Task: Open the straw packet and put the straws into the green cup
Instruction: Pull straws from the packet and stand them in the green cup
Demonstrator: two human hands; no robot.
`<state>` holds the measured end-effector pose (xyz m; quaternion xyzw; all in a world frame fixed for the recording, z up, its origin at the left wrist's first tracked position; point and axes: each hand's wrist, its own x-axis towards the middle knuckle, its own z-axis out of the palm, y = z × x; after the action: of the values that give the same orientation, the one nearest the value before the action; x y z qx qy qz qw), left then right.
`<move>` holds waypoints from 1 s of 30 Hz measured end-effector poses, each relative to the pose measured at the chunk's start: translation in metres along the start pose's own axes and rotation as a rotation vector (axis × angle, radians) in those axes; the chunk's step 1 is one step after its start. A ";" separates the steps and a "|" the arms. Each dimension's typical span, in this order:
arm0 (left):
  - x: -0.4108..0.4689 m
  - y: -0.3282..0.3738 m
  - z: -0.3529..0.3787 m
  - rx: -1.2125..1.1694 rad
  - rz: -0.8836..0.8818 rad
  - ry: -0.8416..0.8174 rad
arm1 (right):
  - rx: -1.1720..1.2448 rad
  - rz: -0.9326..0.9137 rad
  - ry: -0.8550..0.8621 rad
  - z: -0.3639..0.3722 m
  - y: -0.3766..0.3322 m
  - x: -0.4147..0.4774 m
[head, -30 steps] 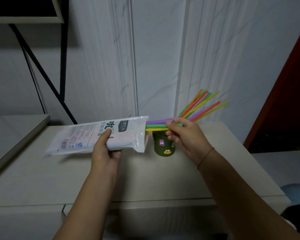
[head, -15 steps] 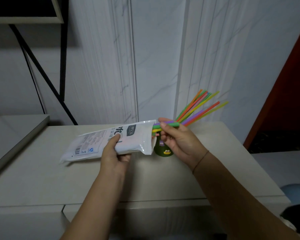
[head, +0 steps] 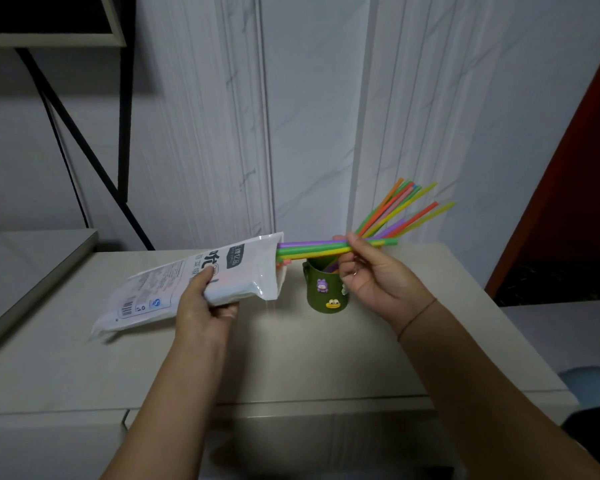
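My left hand [head: 207,306] grips the white straw packet [head: 174,285] near its open right end, holding it tilted above the table. A few straws, purple, green and yellow [head: 312,248], stick out of the packet's mouth, and my right hand [head: 374,275] pinches them between thumb and fingers. Just below them stands the green cup [head: 326,289] with cartoon stickers. Several coloured straws [head: 400,211] lean out of the cup up to the right.
The beige table [head: 291,355] ends at a front edge near me and a right edge by the red panel [head: 575,188]. A lower grey surface [head: 32,258] and a black metal frame [head: 84,147] stand at the left. A marbled white wall is behind.
The packet moved right and tilted up at its mouth. My right hand has drawn the pinched straws farther out to the right over the cup.
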<state>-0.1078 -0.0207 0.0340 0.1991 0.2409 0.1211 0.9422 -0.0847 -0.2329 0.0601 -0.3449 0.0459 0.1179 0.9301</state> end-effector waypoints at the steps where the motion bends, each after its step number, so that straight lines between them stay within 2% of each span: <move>1: 0.000 -0.002 0.000 0.009 -0.005 -0.001 | -0.003 0.019 -0.005 0.002 0.005 0.000; 4: -0.002 -0.007 0.002 0.016 -0.017 -0.006 | -0.052 0.007 -0.004 0.007 0.017 0.000; 12: -0.004 -0.013 0.002 0.031 -0.034 -0.007 | -0.295 -0.241 0.026 0.003 0.019 0.002; 17: 0.004 0.001 -0.002 -0.007 -0.002 0.023 | -0.367 -0.390 0.095 -0.003 -0.009 -0.001; 30: 0.008 0.004 -0.004 0.003 0.010 0.036 | -0.483 -0.549 0.289 -0.037 -0.074 -0.013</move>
<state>-0.1032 -0.0130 0.0292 0.1997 0.2568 0.1290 0.9368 -0.0791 -0.3143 0.0811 -0.5664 0.0533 -0.1776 0.8030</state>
